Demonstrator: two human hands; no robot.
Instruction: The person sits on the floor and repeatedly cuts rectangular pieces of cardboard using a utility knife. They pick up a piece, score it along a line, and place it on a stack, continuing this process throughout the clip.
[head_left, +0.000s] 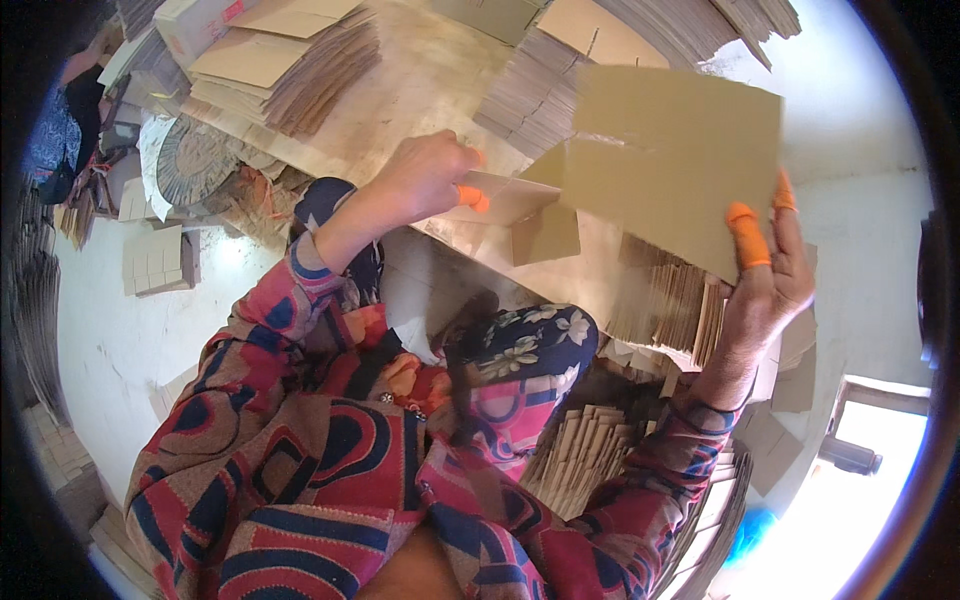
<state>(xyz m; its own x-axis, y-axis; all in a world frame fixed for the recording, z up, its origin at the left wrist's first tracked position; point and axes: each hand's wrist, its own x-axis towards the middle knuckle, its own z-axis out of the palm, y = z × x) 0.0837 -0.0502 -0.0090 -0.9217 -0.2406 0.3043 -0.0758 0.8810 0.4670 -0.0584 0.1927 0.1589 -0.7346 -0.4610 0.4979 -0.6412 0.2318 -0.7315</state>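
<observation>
Between my two hands, above a wooden work table [420, 70], is a slotted piece of brown cardboard [680, 150] with a wide panel and smaller flaps folded at angles. My right hand [775, 265] grips the wide panel at its lower right edge, thumb on the front face. At the far left end, my left hand [430, 180] pinches a narrow flap [515, 200] of the same cardboard. Orange rubber finger covers are on fingers of both hands. Part of the folded section is hidden behind the wide panel.
Stacks of flat cardboard lie at the table's back left [325, 75] and back middle [530, 95]. Another cardboard stack [665, 305] sits below my right hand. Upright cardboard pieces [585, 450] stand beside my knee. A round dark object [200, 165] is at left.
</observation>
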